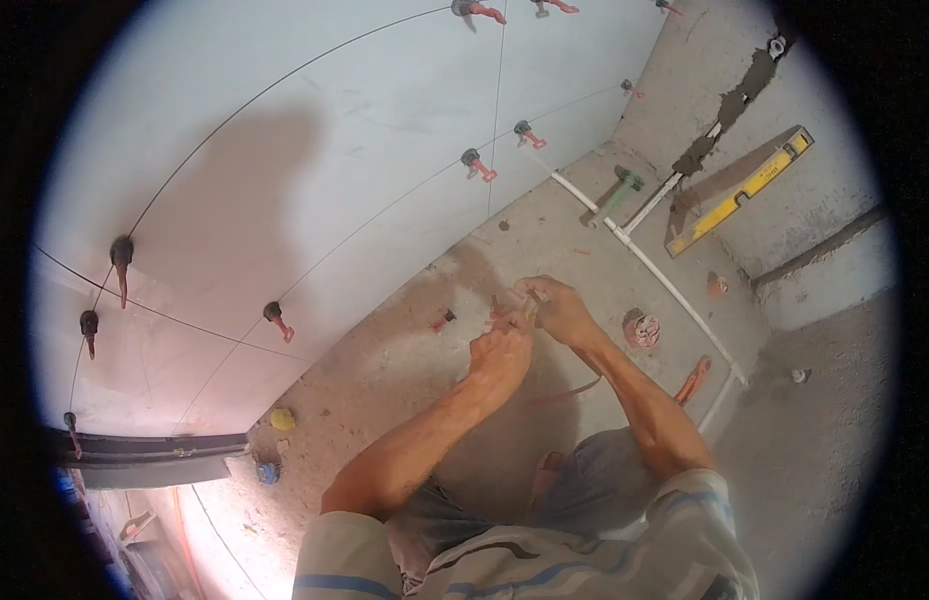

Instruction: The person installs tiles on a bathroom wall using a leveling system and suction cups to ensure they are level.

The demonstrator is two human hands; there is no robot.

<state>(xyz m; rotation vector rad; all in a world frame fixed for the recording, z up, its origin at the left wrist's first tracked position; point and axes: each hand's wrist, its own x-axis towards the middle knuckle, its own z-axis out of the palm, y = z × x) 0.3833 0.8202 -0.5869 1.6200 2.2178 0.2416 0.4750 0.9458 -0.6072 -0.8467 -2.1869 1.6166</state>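
Observation:
My left hand (502,352) and my right hand (557,308) are close together near the middle of the view, above the dusty floor (385,345). The fingers of both are bent in around small pieces between them, reddish and yellowish, too small and blurred to name. A thin strip curves down from below my right hand. Just left of my hands, a small red and black clip (444,321) lies on the floor. Further right on the floor is a round reddish-white roll (642,329).
Large wall tiles (385,130) at the left carry red and black levelling clips (477,165) on their joints. White pipe (670,278) crosses the floor. A yellow spirit level (742,192), a green-headed hammer (625,182) and an orange-handled tool (694,381) lie at the right.

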